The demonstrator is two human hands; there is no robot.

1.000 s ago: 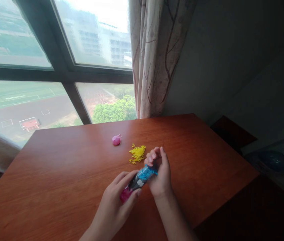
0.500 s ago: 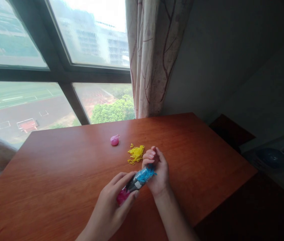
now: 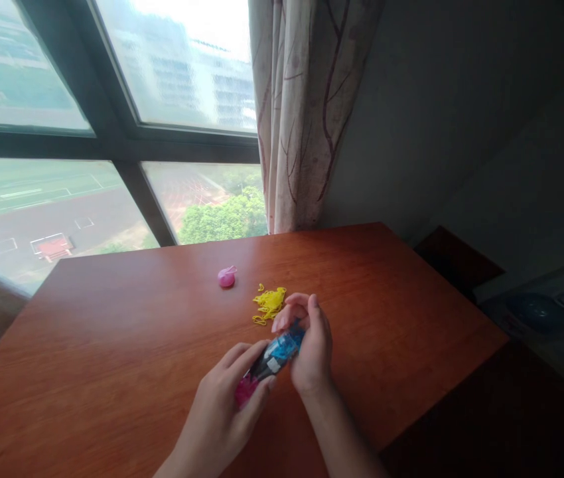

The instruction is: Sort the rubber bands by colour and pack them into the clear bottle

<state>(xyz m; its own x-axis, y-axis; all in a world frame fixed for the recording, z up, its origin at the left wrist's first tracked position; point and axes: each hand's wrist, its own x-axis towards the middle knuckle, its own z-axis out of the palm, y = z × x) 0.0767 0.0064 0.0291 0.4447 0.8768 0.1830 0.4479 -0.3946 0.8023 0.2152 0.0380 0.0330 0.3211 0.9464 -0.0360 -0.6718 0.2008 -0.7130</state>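
Note:
My left hand (image 3: pixel 229 398) is closed around a clear tube of rubber bands (image 3: pixel 273 357), held tilted over the table with its far end up and to the right. Pink shows at the near end, black in the middle beside a small white label, and blue at the far end. Cupped around that blue end is my right hand (image 3: pixel 312 352), its fingers curved and apart; its palm is partly hidden. Just beyond the fingers, a loose pile of yellow rubber bands (image 3: pixel 269 302) lies on the brown wooden table (image 3: pixel 127 352).
A small round pink object (image 3: pixel 226 277) with a loop on top sits farther back on the table. Behind the table are a window (image 3: pixel 202 192) and a patterned curtain (image 3: pixel 292 133). A dark blue item (image 3: pixel 535 311) stands low at the right.
My right hand has turned and curled its fingers inward over the tube's blue end. Blue bands that stuck out over the palm now sit nearer the tube. My left hand keeps its hold.

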